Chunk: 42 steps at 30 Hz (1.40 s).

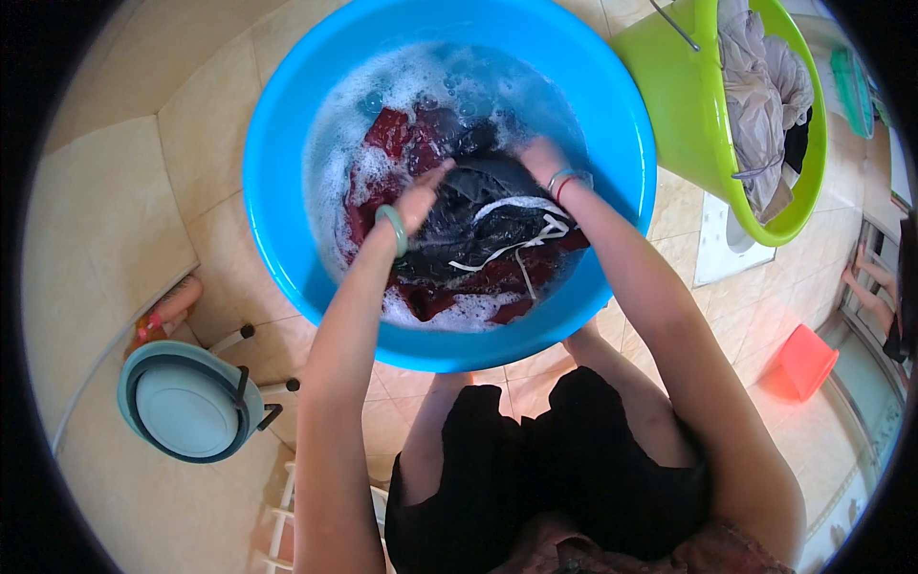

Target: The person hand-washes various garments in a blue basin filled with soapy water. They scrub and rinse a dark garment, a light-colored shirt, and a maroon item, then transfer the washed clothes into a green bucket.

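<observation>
A big blue basin (263,206) holds sudsy water and soaked clothes. On top lies a dark, nearly black garment (478,182) with a white drawstring (521,204) trailing across it. Dark red cloth (387,134) shows beneath and around it. My left hand (421,199), with a pale green bangle at its wrist, rests at the dark garment's left edge, its fingers stretched out. At the garment's upper right is my right hand (542,161), wearing a bangle and a red cord. Its fingers are blurred and partly hidden by water and cloth.
A lime-green bucket (674,105) with light grey clothes (755,105) stands right of the basin. A round grey-blue folding basin (186,402) is at lower left. A pink-red container (808,362) sits on the tiled floor (755,297) at right. My knees are below the basin.
</observation>
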### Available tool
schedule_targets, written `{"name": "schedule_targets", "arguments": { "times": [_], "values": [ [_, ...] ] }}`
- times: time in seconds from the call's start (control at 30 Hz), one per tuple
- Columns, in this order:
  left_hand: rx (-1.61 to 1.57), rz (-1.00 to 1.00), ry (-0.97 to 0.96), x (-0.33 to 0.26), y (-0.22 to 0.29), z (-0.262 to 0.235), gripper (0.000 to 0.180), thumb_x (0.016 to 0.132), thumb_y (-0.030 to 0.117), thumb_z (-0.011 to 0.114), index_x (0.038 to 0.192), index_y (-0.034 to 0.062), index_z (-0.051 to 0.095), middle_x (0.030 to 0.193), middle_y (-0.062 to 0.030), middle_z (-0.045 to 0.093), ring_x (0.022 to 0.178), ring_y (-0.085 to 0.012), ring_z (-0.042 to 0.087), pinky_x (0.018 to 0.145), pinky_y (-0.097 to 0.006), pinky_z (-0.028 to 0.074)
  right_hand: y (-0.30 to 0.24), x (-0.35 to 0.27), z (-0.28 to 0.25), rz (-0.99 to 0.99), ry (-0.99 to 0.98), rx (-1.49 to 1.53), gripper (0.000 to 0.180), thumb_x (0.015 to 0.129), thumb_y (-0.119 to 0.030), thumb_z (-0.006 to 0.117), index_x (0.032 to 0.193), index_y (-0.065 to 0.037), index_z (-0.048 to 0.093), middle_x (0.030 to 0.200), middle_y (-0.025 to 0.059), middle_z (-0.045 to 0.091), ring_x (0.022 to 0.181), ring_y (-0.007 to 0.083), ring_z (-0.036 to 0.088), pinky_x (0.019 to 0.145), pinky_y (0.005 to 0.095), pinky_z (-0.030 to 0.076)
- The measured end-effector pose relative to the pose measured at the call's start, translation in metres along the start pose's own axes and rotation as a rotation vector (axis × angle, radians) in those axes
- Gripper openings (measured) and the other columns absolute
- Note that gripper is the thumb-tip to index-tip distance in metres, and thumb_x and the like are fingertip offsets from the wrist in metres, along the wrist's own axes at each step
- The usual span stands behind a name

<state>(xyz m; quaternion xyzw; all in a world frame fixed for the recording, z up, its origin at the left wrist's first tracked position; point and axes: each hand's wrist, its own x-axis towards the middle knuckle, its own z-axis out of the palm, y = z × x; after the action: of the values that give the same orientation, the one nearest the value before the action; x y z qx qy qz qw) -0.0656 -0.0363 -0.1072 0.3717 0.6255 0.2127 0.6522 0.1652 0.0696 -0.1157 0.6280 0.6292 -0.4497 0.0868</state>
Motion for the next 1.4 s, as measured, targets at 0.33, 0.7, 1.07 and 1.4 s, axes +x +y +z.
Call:
{"name": "schedule_targets", "arguments": {
  "times": [0.33, 0.7, 1.07, 1.4],
  "values": [
    [1.027, 0.118, 0.132, -0.064, 0.05, 0.055, 0.039, 0.097, 0.028, 0.044, 0.131, 0.0111, 0.049, 0.121, -0.017, 0.057, 0.117, -0.0338, 0.05, 0.093, -0.046, 0.042, -0.015, -0.05, -0.002, -0.132, 0.124, -0.323, 0.036, 0.088, -0.032, 0.053, 0.11, -0.003, 0.059, 0.116, 0.0178, 0.061, 0.106, 0.0365, 0.059, 0.088, 0.046, 0.047],
    [1.221, 0.366, 0.437, -0.013, 0.107, -0.006, 0.047, 0.092, 0.034, 0.055, 0.136, 0.0185, 0.048, 0.136, -0.0062, 0.05, 0.125, -0.0337, 0.045, 0.101, -0.05, 0.036, -0.028, -0.072, -0.027, -0.376, 0.483, -0.035, 0.048, 0.084, -0.029, 0.062, 0.122, -0.003, 0.049, 0.133, 0.0192, 0.045, 0.119, 0.042, 0.045, 0.1, 0.0464, 0.038],
    [1.142, -0.214, -0.093, -0.026, 0.051, -0.012, 0.03, 0.089, 0.025, 0.055, 0.103, 0.0025, 0.068, 0.098, -0.0233, 0.067, 0.096, -0.0411, 0.064, 0.084, -0.047, 0.051, 0.0, -0.029, 0.002, -0.222, -0.175, -0.413, 0.038, 0.091, -0.036, 0.05, 0.099, -0.003, 0.067, 0.1, 0.0215, 0.066, 0.094, 0.0392, 0.063, 0.079, 0.0482, 0.051],
    [1.0, -0.034, -0.026, -0.057, 0.026, 0.014, 0.02, 0.077, 0.005, 0.058, 0.096, 0.0, 0.063, 0.097, -0.0256, 0.064, 0.098, -0.0429, 0.061, 0.086, -0.047, 0.049, -0.02, -0.109, -0.022, -0.381, 0.225, 0.068, 0.042, 0.09, -0.043, 0.058, 0.118, -0.011, 0.059, 0.124, 0.0203, 0.056, 0.112, 0.041, 0.054, 0.094, 0.0453, 0.045]
  ]
}}
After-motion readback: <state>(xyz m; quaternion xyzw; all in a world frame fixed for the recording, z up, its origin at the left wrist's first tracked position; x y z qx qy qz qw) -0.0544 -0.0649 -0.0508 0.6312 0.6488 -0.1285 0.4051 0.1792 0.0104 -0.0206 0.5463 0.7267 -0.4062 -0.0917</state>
